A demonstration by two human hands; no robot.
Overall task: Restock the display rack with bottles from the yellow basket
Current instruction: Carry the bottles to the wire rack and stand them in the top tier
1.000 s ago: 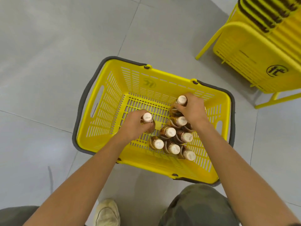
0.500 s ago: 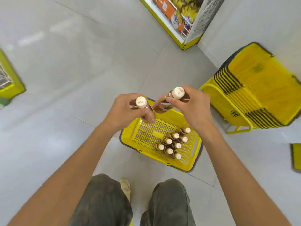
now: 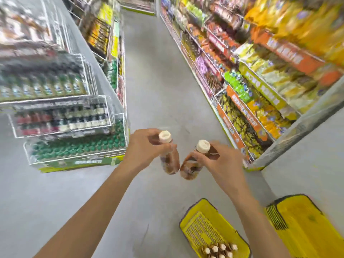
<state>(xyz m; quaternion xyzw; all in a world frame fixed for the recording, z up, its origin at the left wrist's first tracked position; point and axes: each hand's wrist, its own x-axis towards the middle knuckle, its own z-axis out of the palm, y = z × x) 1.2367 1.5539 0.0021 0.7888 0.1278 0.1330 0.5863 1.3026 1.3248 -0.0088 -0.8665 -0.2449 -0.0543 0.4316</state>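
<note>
Display rack (image 3: 74,127) is over at my 10 o'clock, shelves packed with drinks. Left hand (image 3: 143,149) is wrapped round the shoulder of one brown bottle (image 3: 168,162); right hand (image 3: 225,161) pinches the second bottle (image 3: 190,168) just under its cap, both at 12, bases almost touching. Guessing full plastic: bit of heft, slick label, so hold up near the neck. Yellow basket (image 3: 197,226) at 5 on the floor (image 3: 158,81) has more bottles (image 3: 219,250).

A smooth grey floor (image 3: 158,81) runs up a narrow aisle — along its right edge stand white metal shelves (image 3: 211,101) packed with bright snack packets (image 3: 270,77), all blurred. At the floor's lower right, a stack of yellow plastic baskets (image 3: 301,226) sits beside a pale grey wall (image 3: 316,155).
</note>
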